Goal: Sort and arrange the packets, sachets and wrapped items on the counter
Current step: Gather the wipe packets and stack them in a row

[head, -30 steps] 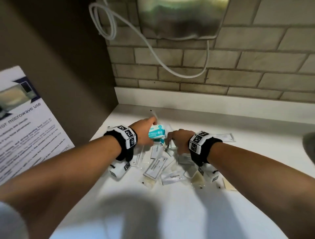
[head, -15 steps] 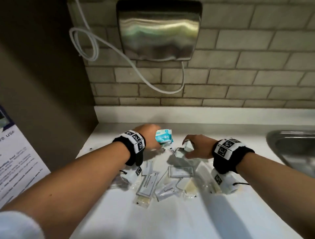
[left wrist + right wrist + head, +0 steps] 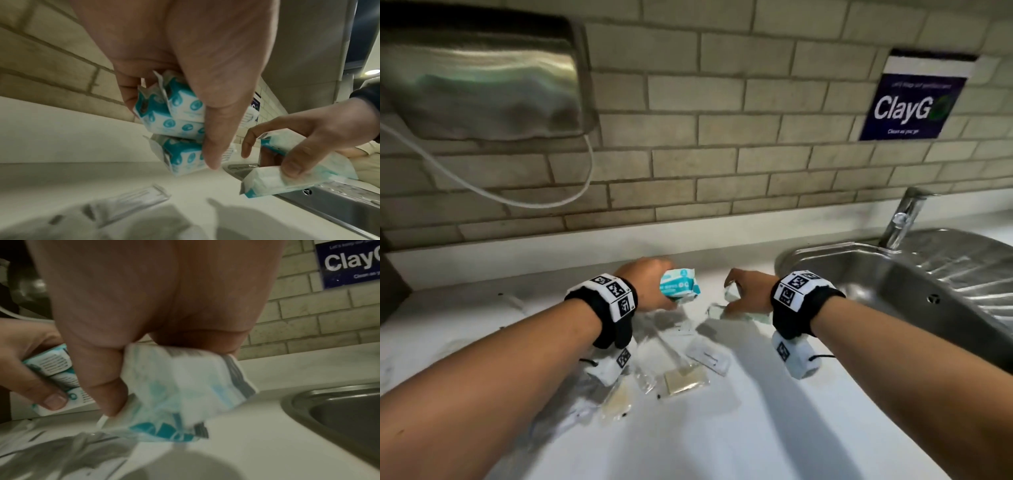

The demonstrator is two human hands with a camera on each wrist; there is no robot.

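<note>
My left hand (image 3: pixel 654 286) grips a stack of teal-and-white wipe packets (image 3: pixel 678 285) above the white counter (image 3: pixel 722 428); in the left wrist view the packets (image 3: pixel 176 116) sit between thumb and fingers. My right hand (image 3: pixel 748 291) holds more teal-and-white packets (image 3: pixel 726 308), blurred in the right wrist view (image 3: pixel 185 389), close to the sink. Loose clear and white sachets (image 3: pixel 709 356) and a beige packet (image 3: pixel 685 380) lie scattered on the counter below my wrists.
A steel sink (image 3: pixel 893 281) with a tap (image 3: pixel 902 219) is set into the counter at the right. A steel dispenser (image 3: pixel 479 82) with a white cable (image 3: pixel 482 192) hangs on the tiled wall. A blue sign (image 3: pixel 914 106) is fixed above the sink.
Both hands have lifted off the pile with teal packets in them and shifted right toward the sink. The view has swung right, so the sink and sign now show.
</note>
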